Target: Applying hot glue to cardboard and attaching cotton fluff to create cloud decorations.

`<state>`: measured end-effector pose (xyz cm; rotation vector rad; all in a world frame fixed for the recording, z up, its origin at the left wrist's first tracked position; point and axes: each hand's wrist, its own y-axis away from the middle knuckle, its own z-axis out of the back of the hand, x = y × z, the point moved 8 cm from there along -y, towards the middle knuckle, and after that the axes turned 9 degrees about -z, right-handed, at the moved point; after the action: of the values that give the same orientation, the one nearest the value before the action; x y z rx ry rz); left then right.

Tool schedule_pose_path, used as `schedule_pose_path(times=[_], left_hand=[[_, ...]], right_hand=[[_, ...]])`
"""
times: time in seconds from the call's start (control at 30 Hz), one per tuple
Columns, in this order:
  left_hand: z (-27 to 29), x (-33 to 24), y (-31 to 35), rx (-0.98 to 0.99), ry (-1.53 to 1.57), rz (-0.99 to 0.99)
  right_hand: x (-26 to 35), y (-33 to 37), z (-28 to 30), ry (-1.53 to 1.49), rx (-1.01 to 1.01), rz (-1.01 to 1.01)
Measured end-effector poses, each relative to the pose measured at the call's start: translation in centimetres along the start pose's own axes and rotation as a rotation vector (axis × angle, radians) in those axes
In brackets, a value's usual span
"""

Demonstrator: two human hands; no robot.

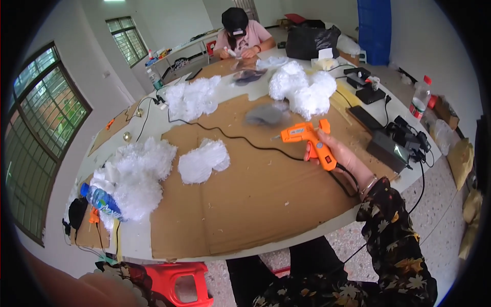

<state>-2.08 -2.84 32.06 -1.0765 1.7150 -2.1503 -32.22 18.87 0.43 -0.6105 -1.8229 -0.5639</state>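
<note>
My right hand (343, 154) is wrapped round the handle of an orange hot glue gun (307, 134), held above the table with its nozzle toward the left. A black cord leaves the gun's handle. At the lower left edge, my left hand (84, 286) shows only as a blurred patch of skin close to the camera; its fingers cannot be made out. A flat white fluffy piece (204, 160) lies on the brown cardboard (245, 204). To its left is a big heap of white fluffy fibre (135, 176), and a grey fluffy piece (265, 114) lies beyond the gun.
A water bottle (102, 201) leans by the left heap. More white fluff (302, 89) sits farther back. Black power adapters (391, 143) and a red-capped bottle (420, 97) stand at the right. A black cord (230, 134) crosses the cardboard. A person (243, 38) works at the far end.
</note>
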Motion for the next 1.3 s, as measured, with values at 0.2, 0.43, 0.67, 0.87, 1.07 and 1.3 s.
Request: schedule_pose_path(times=[0.2, 0.43, 0.67, 0.87, 1.07, 1.3], left_hand=[[1.3, -2.3, 0.0, 0.01, -0.092, 0.111], [2.0, -4.0, 0.1, 0.076, -0.145, 0.289], [3.2, 8.2, 20.9, 0.322, -0.422, 1.133], [1.8, 8.7, 30.6, 0.713, -0.721, 1.034], [1.3, 11.0, 32.5, 0.708, -0.663, 1.052], [-2.9, 13.5, 25.1, 0.435, -0.462, 1.018]], right_hand=[[0.0, 0.4, 0.8, -0.079, -0.03, 0.01], [0.9, -0.7, -0.5, -0.04, -0.031, -0.02], [0.2, -0.2, 0.9, -0.028, -0.071, -0.001], [0.4, 0.0, -0.3, -0.034, -0.051, 0.0], [0.0, -0.2, 0.1, 0.081, 0.082, -0.076], [-0.1, -0.4, 0.8, -0.032, -0.023, -0.029]])
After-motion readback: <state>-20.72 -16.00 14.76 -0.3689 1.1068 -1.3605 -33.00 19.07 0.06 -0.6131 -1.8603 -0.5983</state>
